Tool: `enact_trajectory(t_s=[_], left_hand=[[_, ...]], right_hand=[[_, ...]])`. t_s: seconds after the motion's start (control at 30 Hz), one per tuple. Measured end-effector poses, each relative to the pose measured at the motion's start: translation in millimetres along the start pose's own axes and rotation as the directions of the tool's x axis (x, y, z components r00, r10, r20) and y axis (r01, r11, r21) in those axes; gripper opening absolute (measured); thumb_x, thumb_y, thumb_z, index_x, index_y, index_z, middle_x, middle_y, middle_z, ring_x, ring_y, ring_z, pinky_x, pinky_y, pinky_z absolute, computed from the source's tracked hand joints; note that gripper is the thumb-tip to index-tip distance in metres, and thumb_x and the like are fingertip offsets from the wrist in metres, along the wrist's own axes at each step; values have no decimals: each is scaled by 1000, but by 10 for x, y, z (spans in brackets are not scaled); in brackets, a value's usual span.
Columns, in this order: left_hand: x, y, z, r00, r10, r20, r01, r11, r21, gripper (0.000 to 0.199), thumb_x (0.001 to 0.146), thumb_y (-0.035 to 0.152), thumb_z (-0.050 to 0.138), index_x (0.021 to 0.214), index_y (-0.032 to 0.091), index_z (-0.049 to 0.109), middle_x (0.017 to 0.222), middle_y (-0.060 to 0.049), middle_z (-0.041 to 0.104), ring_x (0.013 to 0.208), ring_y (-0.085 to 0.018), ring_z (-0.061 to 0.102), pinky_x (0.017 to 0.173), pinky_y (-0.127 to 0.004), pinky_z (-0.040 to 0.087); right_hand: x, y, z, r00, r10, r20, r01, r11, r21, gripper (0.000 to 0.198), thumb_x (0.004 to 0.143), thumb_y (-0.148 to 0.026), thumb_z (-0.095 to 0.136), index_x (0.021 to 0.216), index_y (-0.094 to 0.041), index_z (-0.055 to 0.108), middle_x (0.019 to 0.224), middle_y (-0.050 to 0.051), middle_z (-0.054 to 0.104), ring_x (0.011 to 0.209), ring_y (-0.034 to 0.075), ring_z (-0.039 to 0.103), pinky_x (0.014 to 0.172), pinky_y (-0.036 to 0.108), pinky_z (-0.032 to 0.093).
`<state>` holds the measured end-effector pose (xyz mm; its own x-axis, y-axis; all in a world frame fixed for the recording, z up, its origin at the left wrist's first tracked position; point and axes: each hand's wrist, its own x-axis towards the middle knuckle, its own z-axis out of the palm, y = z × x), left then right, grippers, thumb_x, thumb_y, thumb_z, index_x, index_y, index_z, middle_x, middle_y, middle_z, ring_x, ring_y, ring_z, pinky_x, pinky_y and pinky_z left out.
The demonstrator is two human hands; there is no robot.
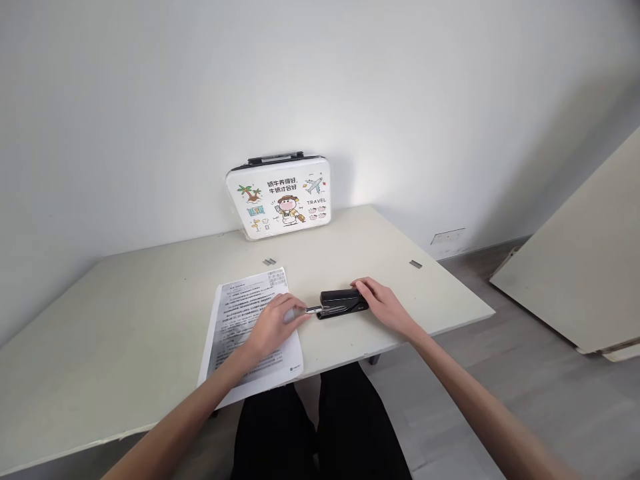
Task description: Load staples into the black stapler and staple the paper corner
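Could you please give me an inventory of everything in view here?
Table: one, pale, in front of the wall
Wall: one stretch, whitish, behind the table
Case: one, white with printed pictures, table's back
Printed paper: at least one sheet, white, left of the stapler
Stapler: one, black, near edge
Staple strips: a few, grey, before the case and near the table's right edge
Wall plate: one, pale, low on the wall
Panel: at least one, pale, far right
Floor: one, grey, below
Legs: two, black-clothed, bottom centre
Left hand: one, bare, stapler's front
Right hand: one, bare, stapler's rear
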<state>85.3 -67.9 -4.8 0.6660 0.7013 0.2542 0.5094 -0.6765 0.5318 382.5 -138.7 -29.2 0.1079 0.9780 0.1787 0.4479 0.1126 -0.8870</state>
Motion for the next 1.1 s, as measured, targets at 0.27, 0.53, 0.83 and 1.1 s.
enact_trajectory(t_s=[0.27, 0.53, 0.83, 1.1], left_hand=[[-320, -200, -175, 997, -35, 63, 32, 999, 42, 31, 100, 49, 62, 126, 33, 64, 133, -7, 65, 128, -29, 59, 111, -47, 47], [38, -665, -493, 989, -69, -131, 95, 975, 203, 32, 104, 49, 51, 119, 25, 65, 119, -8, 72, 114, -28, 66, 102, -45, 52], [965, -1382, -719, 953, -274, -132, 304, 861, 408, 29, 94, 43, 58, 111, 26, 74, 120, -12, 70, 121, -36, 59, 109, -52, 42], [802, -1376, -850, 942, -302, -145, 335, 859, 387, 35, 94, 56, 56, 89, 24, 70, 109, -12, 74, 116, -36, 64, 106, -51, 45]], right_hand=[[-23, -14, 2, 1000, 25, 6, -25, 1000, -4, 44, 106, -60, 37, 109, -28, 68, 113, 4, 75, 110, 27, 68, 97, 40, 50], [-32, -27, -1, 999, 38, 15, -38, 999, -10, 46, 106, -61, 37, 110, -29, 70, 113, 5, 76, 109, 27, 67, 95, 39, 51], [3, -21, -10, 998, 53, 13, -54, 999, 2, 43, 106, -59, 38, 110, -29, 69, 113, 5, 76, 108, 28, 68, 95, 40, 51], [18, -45, -23, 999, 51, 11, -51, 999, 16, 42, 106, -58, 39, 108, -29, 70, 113, 4, 76, 109, 28, 67, 96, 40, 50]])
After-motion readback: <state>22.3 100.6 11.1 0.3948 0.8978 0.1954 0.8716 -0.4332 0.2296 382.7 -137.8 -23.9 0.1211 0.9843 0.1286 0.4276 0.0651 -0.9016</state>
